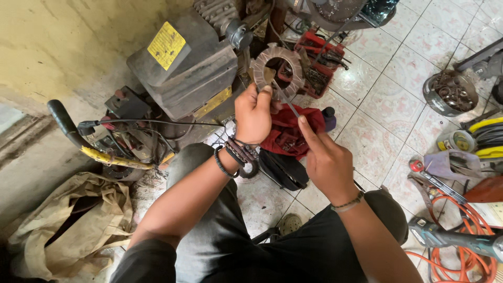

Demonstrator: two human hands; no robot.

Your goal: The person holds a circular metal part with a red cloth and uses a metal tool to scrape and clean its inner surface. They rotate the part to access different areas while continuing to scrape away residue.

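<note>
— Grip? Left hand [253,112] closed on the lower rim of a wound stator ring [277,69], thumb pressed over its inner edge; ring held upright at twelve o'clock from the hand, above the lap.

— And the right hand [326,160]? Pinched shut on a thin metal rod [286,99], forefinger laid along it; rod slanting toward eleven o'clock, tip reaching the ring's inner edge beside the left thumb.

— Around them? Red cloth [290,131] on the tiled floor [387,99] just behind both hands; dark engine block [183,68] with a yellow label at ten o'clock; red tool tray [319,65] at one o'clock; round tin of metal parts [450,93] at two o'clock.

— Further out? Orange cable [471,220] and a power tool [450,238] at four o'clock; tan canvas sack [78,220] at eight o'clock; black-gripped handlebar [65,123] at nine o'clock.
</note>
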